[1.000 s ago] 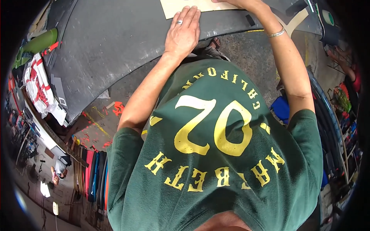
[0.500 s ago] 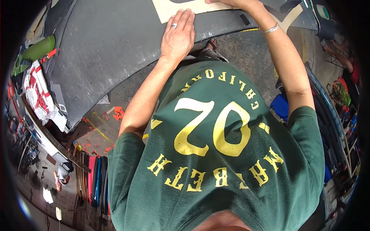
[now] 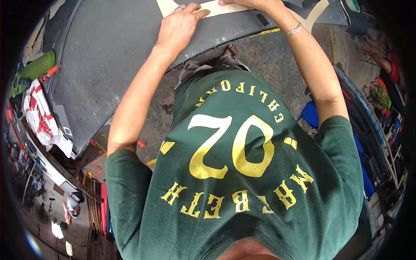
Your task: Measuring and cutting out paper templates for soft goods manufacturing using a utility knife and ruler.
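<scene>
A flat cream sheet with curved edges (image 3: 212,9), which looks like a cut template, lies on a dark grey sheet-covered table (image 3: 112,52) at the top of the view. My left hand (image 3: 178,27), with a ring on one finger, rests on its near left part. Its fingers are bent and the thumb stretches right along the sheet. Further right, my right hand (image 3: 253,3) touches the same sheet with the thumb; most of its fingers are cut off by the upper edge. A small black strip (image 3: 262,19) lies close to my right wrist.
A green roll (image 3: 39,67) and a white-and-red plastic bundle (image 3: 39,115) sit at the left. A tape roll (image 3: 353,5) is at the far right. Blue material (image 3: 310,115) lies by my right elbow. Other people show at the right edge and lower left.
My left hand has moved up and left, its fingers going from flat to bent. My right hand stays at the sheet. The whole view has shifted slightly.
</scene>
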A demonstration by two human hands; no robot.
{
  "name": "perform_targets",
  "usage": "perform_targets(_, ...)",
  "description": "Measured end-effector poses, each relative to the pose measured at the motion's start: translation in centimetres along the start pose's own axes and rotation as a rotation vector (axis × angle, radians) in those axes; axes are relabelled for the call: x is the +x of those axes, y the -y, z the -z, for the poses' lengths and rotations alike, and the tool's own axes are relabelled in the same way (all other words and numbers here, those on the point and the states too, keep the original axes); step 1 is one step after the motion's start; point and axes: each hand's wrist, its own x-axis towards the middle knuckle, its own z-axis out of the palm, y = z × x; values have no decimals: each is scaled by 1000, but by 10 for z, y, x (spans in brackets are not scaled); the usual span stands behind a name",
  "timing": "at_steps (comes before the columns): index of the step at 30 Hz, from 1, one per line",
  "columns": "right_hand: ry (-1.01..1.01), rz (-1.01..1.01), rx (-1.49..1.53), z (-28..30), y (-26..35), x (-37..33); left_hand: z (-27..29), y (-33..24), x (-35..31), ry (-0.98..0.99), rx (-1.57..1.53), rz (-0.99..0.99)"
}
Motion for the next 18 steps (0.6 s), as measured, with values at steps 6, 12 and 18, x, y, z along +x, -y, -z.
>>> perform_targets(6, -24, -128, -311, -16, 12, 10, 20, -4, -3, 24, -10, -33)
perform_targets(12, -28, -209, -338, -28, 11, 14, -19, -46, -24, 102, 496, 182)
perform_targets(18, 6, -186, -320, -25, 12, 23, -26, -37, -43, -28, 425, 176)
